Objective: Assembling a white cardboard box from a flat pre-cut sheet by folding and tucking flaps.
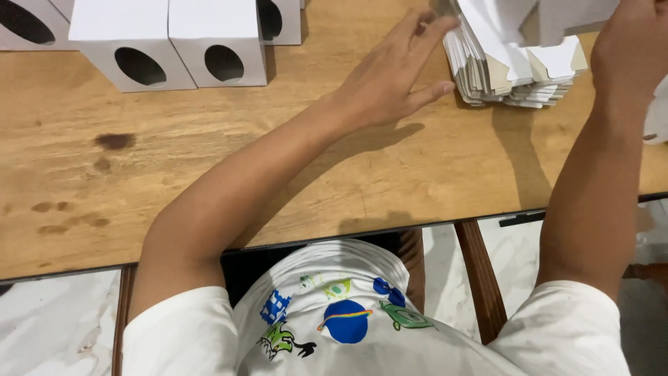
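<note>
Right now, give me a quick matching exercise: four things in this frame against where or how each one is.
Things:
1. left hand
2. right hand
3. stack of flat white cartons
4. assembled white boxes

States:
A. standing at the table's far left, oval holes facing the camera
B. fingers spread against the stack's left side
C. at the frame's top right, over the stack
D. lying piled on the wooden table

Pairs: 1-B, 2-C, 3-D, 4-A
</note>
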